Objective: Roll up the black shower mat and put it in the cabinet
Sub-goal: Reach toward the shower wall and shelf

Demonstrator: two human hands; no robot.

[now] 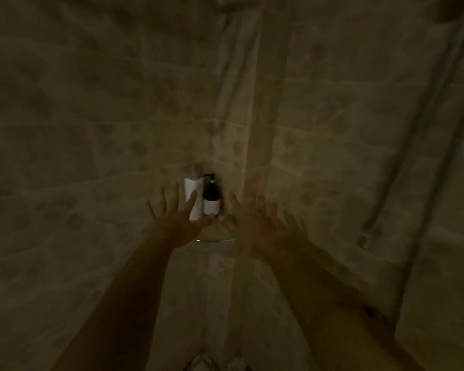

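No black shower mat or cabinet appears anywhere in this dim frame. At centre, the left hand [176, 219] and right hand [255, 223] reach out empty, fingers spread, toward a tiled shower corner, seemingly feeling the way in poor light. Just beyond stand a white plastic bottle [192, 195] and a dark brown pump bottle [211, 196] on a corner shelf [214, 240].

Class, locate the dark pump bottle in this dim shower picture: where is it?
In the head view, the dark pump bottle stands in the tiled corner near centre frame, immediately right of the white bottle, above and between the spread left hand and right hand.
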